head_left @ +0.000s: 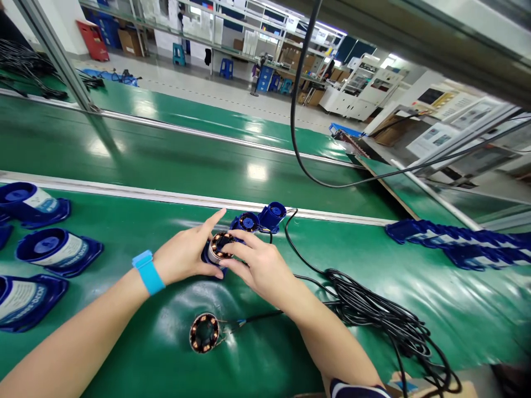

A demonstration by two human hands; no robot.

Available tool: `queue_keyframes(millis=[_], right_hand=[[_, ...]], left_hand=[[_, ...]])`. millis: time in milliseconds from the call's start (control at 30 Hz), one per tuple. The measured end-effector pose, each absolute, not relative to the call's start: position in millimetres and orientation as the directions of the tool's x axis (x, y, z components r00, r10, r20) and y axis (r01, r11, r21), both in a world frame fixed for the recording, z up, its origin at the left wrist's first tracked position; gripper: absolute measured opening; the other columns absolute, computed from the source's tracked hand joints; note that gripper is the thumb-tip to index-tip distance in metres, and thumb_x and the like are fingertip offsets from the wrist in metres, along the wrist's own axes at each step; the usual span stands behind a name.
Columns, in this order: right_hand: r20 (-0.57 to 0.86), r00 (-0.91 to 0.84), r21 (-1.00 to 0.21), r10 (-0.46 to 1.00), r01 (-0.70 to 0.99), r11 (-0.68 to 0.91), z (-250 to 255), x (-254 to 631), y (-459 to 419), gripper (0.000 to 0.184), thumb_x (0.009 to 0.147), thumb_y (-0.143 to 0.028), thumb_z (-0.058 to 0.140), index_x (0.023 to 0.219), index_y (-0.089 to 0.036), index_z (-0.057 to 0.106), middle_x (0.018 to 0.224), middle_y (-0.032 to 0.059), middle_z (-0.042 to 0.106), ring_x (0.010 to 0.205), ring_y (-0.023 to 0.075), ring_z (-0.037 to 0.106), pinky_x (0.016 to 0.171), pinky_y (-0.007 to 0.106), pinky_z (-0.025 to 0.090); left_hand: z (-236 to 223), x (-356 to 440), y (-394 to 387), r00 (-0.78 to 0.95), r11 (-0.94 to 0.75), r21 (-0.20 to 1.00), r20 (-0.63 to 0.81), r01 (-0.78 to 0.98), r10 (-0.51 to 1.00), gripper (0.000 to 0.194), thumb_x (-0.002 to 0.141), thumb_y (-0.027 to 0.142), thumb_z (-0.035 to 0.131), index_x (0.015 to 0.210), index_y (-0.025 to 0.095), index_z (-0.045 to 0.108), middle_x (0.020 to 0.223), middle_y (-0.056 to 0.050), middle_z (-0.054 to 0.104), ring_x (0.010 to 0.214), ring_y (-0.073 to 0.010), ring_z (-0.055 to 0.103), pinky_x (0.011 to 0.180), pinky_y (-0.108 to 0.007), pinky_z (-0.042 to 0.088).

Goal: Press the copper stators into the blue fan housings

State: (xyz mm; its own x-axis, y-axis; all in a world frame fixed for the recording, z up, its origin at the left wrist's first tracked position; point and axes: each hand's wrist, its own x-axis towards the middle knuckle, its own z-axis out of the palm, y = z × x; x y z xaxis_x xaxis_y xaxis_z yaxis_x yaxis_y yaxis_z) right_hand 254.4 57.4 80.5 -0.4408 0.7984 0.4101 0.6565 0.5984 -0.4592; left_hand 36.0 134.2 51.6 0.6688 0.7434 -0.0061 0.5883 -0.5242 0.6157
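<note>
My left hand [182, 255], with a blue strap [148, 272] on its wrist, curves round a blue housing [204, 253], index finger stretched out past it. Fingers of my right hand [265, 268] grip a copper-wound stator [214, 250] at the top of this housing; how deep the stator sits is hidden. Just beyond stand two more blue housings, a nearer one [248, 222] with copper windings visible and a farther one [274, 215] with wires. Closer to me, a loose stator [204, 348] lies on the green mat, its wires joined to a black cable [263, 317].
Several labelled blue housings [58, 251] stand at left, and rows of others [452, 243] at right. Coiled black cable [369, 304] lies right of my forearm. Another cable [293, 110] hangs ahead. A pale rail [166, 194] borders the green mat [136, 226].
</note>
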Motion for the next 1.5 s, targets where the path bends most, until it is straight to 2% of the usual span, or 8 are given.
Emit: queue_keyframes(millis=[367,567,767,933,1067,1233,1433,1500], right_hand=[[-0.020,-0.355,-0.332,0.935,0.884,0.328,97.4,259.9,57.1,0.064,0.093,-0.044,0.073,0.143,-0.010,0.053,0.130,0.0168,0.068,0.115,0.0328,0.068,0.096,0.048,0.059],[-0.051,-0.461,-0.334,0.886,0.844,0.420,98.2,287.4,62.8,0.060,0.098,-0.039,0.067,0.153,-0.023,0.048,0.130,0.0120,0.069,0.115,0.0293,0.068,0.097,0.043,0.055],[-0.082,-0.509,-0.540,0.857,0.745,0.391,86.7,308.6,59.2,0.065,0.096,-0.049,0.069,0.155,-0.031,0.046,0.070,-0.0057,0.064,0.062,0.0158,0.062,0.062,0.026,0.047],[0.094,-0.356,-0.542,0.930,0.765,0.348,78.5,296.0,44.8,0.061,0.090,-0.052,0.075,0.142,-0.026,0.058,0.106,0.0038,0.070,0.091,0.0191,0.068,0.079,0.029,0.053],[0.045,-0.213,-0.326,0.976,0.921,0.216,75.9,283.1,34.6,0.048,0.089,-0.061,0.071,0.107,-0.017,0.070,0.094,0.0072,0.071,0.086,0.0258,0.070,0.071,0.035,0.054],[0.139,-0.258,-0.283,0.956,0.915,0.288,76.8,285.1,35.0,0.086,0.082,-0.072,0.073,0.145,-0.017,0.054,0.125,0.0129,0.070,0.113,0.0332,0.067,0.094,0.048,0.054],[0.146,-0.397,-0.315,0.906,0.849,0.423,71.0,286.7,42.9,0.054,0.094,-0.051,0.071,0.139,-0.022,0.062,0.132,0.0102,0.068,0.117,0.0278,0.064,0.101,0.046,0.051],[0.045,-0.457,-0.296,0.888,0.843,0.449,74.4,291.8,41.7,0.071,0.091,-0.054,0.073,0.151,-0.024,0.051,0.151,0.0116,0.054,0.132,0.0318,0.056,0.109,0.052,0.047]], left_hand=[[29.6,60.9,111.6,0.581,-0.540,0.634,0.170,0.554,0.796,0.130,0.070,0.048,0.090,0.163,0.027,0.002,0.136,-0.015,0.064,0.121,-0.0325,0.066,0.095,-0.040,0.057],[30.5,66.3,113.5,0.651,-0.575,0.645,0.155,0.503,0.743,0.068,0.069,0.046,0.089,0.127,0.022,0.062,0.114,-0.007,0.068,0.104,-0.0273,0.068,0.091,-0.040,0.058],[37.2,66.8,116.8,0.703,-0.573,0.680,0.119,0.458,0.701,0.066,0.063,0.049,0.092,0.119,0.024,0.066,0.099,-0.003,0.066,0.089,-0.0228,0.067,0.080,-0.034,0.057],[37.1,71.3,109.3,0.680,-0.530,0.704,0.090,0.474,0.728,0.065,0.064,0.049,0.092,0.117,0.022,0.066,0.101,-0.004,0.065,0.093,-0.0244,0.066,0.082,-0.036,0.056],[36.5,72.9,104.8,0.638,-0.497,0.712,0.090,0.496,0.765,0.058,0.072,0.051,0.086,0.118,0.023,0.064,0.107,-0.005,0.064,0.099,-0.0250,0.065,0.086,-0.037,0.055],[36.9,70.7,108.7,0.672,-0.516,0.712,0.085,0.476,0.736,0.059,0.071,0.048,0.086,0.120,0.024,0.065,0.104,-0.004,0.064,0.095,-0.0245,0.065,0.084,-0.036,0.054],[37.5,70.6,111.0,0.687,-0.522,0.712,0.077,0.469,0.722,0.062,0.066,0.044,0.089,0.119,0.023,0.066,0.101,-0.004,0.064,0.092,-0.0246,0.066,0.084,-0.037,0.056],[37.2,70.2,110.1,0.674,-0.513,0.709,0.071,0.485,0.735,0.064,0.067,0.044,0.089,0.121,0.022,0.064,0.106,-0.006,0.064,0.097,-0.0267,0.067,0.087,-0.041,0.056]])
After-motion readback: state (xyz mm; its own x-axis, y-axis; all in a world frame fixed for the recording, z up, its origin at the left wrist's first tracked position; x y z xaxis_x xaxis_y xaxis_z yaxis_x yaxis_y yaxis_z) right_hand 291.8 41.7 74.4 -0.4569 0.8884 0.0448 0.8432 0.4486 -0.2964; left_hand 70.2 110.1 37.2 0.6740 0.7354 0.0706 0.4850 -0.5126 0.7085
